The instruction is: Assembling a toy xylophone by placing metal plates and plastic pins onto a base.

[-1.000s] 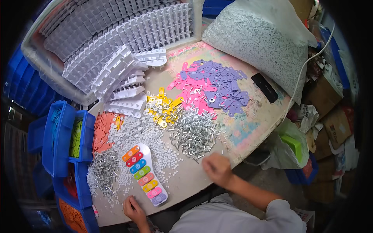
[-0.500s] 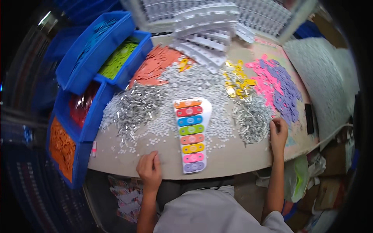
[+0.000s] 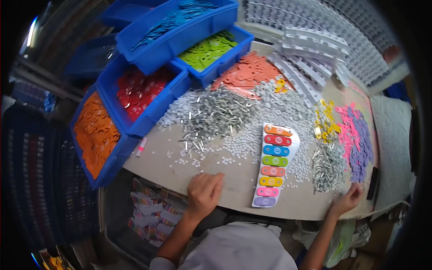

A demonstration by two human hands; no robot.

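My left hand [image 3: 204,193] is closed at the table's front edge, thumb against curled fingers. Whether anything is inside cannot be seen. Further right, my right hand [image 3: 348,201] hangs over the front edge below a pile of small metal pieces [image 3: 330,167], its fingers pinched together; anything in them is too small to make out. Between the hands, touched by neither, a white card [image 3: 291,140] lies on the table. Down it runs a column of several rounded plastic strips, from an orange strip [image 3: 277,130] at the far end to a lilac strip [image 3: 265,201] nearest me.
Blue bins [image 3: 135,130] at the left hold orange, red, green and blue pieces. Heaps of coral pieces [image 3: 252,72], white discs [image 3: 292,108], metal bits [image 3: 216,112], yellow pieces [image 3: 327,121], pink pieces [image 3: 347,128] and purple pieces [image 3: 360,148] cover the table [image 3: 234,184]. White plastic trays [image 3: 310,49] stand behind.
The view has swung left, shifting everything rightward. My right hand has drawn back toward me from beside the metal pile. My left hand stays closed near the front edge; the card lies as before.
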